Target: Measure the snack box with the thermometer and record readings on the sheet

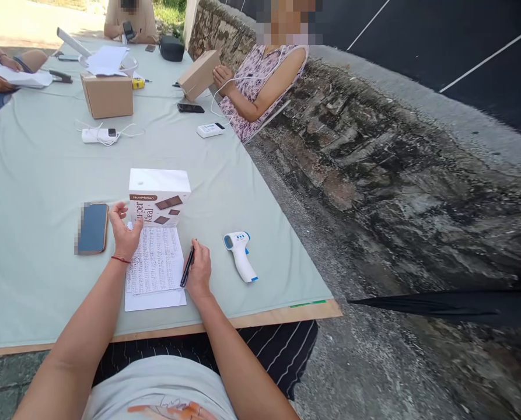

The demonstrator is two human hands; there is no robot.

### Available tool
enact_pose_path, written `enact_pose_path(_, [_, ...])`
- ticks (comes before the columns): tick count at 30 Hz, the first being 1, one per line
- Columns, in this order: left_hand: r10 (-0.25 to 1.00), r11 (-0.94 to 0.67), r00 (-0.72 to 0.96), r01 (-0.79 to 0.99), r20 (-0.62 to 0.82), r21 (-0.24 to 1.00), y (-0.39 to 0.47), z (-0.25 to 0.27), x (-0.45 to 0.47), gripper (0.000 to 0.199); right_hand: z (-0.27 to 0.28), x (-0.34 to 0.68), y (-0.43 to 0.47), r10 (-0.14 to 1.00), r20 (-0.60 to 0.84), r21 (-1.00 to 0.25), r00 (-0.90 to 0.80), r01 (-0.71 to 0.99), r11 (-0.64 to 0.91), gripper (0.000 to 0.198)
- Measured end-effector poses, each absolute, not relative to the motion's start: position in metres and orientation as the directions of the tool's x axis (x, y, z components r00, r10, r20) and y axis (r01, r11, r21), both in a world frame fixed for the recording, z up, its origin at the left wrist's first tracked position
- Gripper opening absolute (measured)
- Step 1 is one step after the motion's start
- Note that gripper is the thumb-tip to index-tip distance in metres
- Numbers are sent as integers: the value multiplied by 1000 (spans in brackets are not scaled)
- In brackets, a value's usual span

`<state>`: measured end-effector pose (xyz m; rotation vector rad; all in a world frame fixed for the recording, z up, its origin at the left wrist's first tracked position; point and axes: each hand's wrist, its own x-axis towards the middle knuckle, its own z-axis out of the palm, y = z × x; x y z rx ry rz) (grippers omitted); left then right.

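My left hand (125, 234) is beside the lower left edge of a white and brown "Super Meal" box (159, 195). Its fingers are apart and slightly curled, and the thumb overlaps the box's lower corner; whether it presses on the box I cannot tell. In front of the box lie sheets of paper (157, 262) covered with dense small print. A black pen (187, 267) is held in my right hand (199, 269), which rests at the right edge of the sheets.
A phone (93, 228) lies left, a white infrared thermometer (241, 256) right. Farther back are a cardboard box (107, 96), a white corded device (99, 136), a black phone (191, 108) and a white device (210, 130). Several people sit around the table; one holds a carton (200, 74).
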<state>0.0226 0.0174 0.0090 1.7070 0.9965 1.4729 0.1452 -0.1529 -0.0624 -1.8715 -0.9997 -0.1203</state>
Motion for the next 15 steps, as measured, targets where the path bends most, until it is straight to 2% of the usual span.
enact_pose_path(2, [917, -376, 165, 49, 364, 925, 29, 1, 23, 70, -61, 144, -153, 599, 477, -677, 643, 703, -216, 47])
enact_pose_path(5, [917, -254, 316, -6, 243, 967, 37, -7, 26, 70, -58, 142, -153, 610, 498, -626, 616, 743, -238, 47])
enact_pose_path(7, [905, -266, 351, 27, 240, 964, 38, -9, 26, 67, -56, 141, -152, 619, 507, -602, 599, 761, -243, 47])
enact_pose_path(10, [907, -331, 315, 120, 281, 936, 37, -9, 24, 67, -56, 140, -151, 638, 509, -570, 578, 782, -253, 45])
enact_pose_path(15, [924, -279, 319, 182, 212, 943, 42, -4, 18, 95, -54, 140, -151, 657, 499, -543, 566, 795, -273, 43])
